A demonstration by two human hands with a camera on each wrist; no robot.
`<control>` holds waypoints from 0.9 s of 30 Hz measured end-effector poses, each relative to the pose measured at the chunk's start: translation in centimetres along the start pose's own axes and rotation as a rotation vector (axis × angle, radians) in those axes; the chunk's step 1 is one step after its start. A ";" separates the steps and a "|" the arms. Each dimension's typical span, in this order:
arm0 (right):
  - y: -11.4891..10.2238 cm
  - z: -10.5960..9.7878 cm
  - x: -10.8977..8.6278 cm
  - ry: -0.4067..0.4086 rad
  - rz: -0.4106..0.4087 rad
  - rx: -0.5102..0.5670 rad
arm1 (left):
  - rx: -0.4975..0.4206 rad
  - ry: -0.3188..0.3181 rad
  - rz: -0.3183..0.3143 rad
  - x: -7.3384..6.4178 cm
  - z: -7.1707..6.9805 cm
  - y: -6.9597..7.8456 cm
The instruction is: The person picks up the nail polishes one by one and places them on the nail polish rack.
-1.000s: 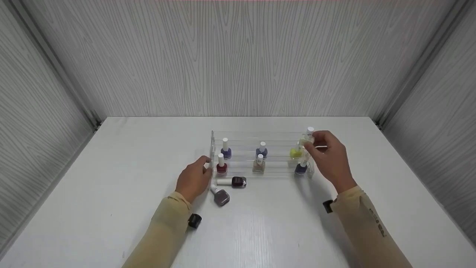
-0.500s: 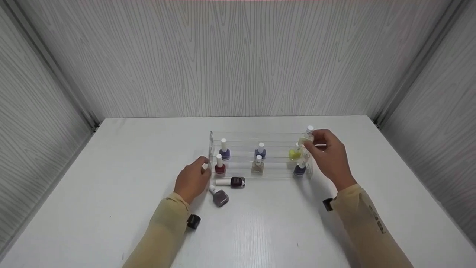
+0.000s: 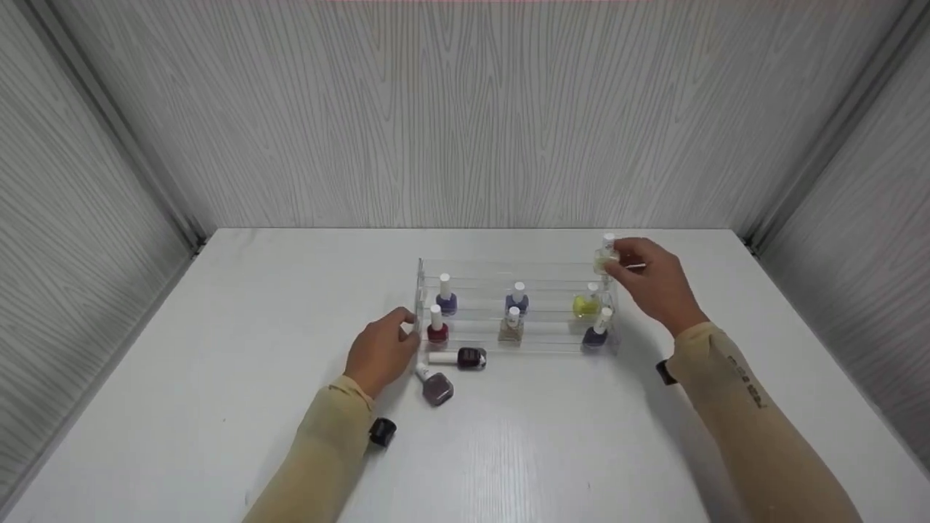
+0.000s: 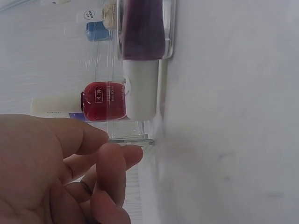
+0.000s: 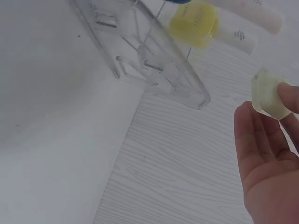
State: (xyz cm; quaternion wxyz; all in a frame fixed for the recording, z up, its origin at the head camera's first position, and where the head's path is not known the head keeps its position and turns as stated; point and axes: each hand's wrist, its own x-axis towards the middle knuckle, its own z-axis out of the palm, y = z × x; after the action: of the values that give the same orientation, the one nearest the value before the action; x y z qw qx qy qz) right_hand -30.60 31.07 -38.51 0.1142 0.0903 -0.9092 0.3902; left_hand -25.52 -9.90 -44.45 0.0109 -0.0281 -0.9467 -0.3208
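Note:
In the head view my right hand pinches a nail polish bottle with pale yellowish contents and a white cap, held over the back right corner of a clear tiered rack. The right wrist view shows this pale bottle between thumb and fingers, apart from the rack's end panel. My left hand grips the rack's left end, its fingertips at the panel's edge in the left wrist view. Close by stands a red nail polish bottle on the lowest tier.
Purple, blue-violet, yellow, beige and dark blue nail polish bottles stand on the tiers. A dark red bottle and a mauve bottle lie before the rack on the white table.
My right hand has lifted the pale bottle up and back, which uncovers the cap of the dark blue bottle. The left hand stays at the rack's end. The head view has shifted slightly.

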 end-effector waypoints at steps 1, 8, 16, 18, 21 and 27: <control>0.3 0.1 0.2 -0.020 0.008 -0.013 | 0.001 -0.001 -0.006 0.0 0.0 0.0; 1.7 1.2 1.1 -0.080 0.050 -0.064 | -0.011 0.001 -0.009 -0.1 0.1 0.2; 2.3 2.0 2.1 -0.138 -0.002 -0.138 | -0.011 0.002 -0.021 -0.1 0.2 0.0; 2.4 2.1 2.2 -0.157 -0.003 -0.147 | -0.009 -0.001 -0.025 -0.1 0.2 -0.1; 2.4 2.2 2.4 -0.177 -0.003 -0.147 | -0.009 0.000 -0.030 0.0 0.2 -0.1; 2.4 1.9 2.9 -0.217 -0.022 -0.152 | -0.021 -0.005 -0.021 -0.1 0.1 -0.1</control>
State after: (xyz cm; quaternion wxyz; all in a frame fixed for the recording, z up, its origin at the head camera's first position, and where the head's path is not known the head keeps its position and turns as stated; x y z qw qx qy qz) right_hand -34.21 31.06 -40.61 0.0261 0.1332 -0.9420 0.3068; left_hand -25.47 -9.90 -44.61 0.0049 -0.0190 -0.9434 -0.3310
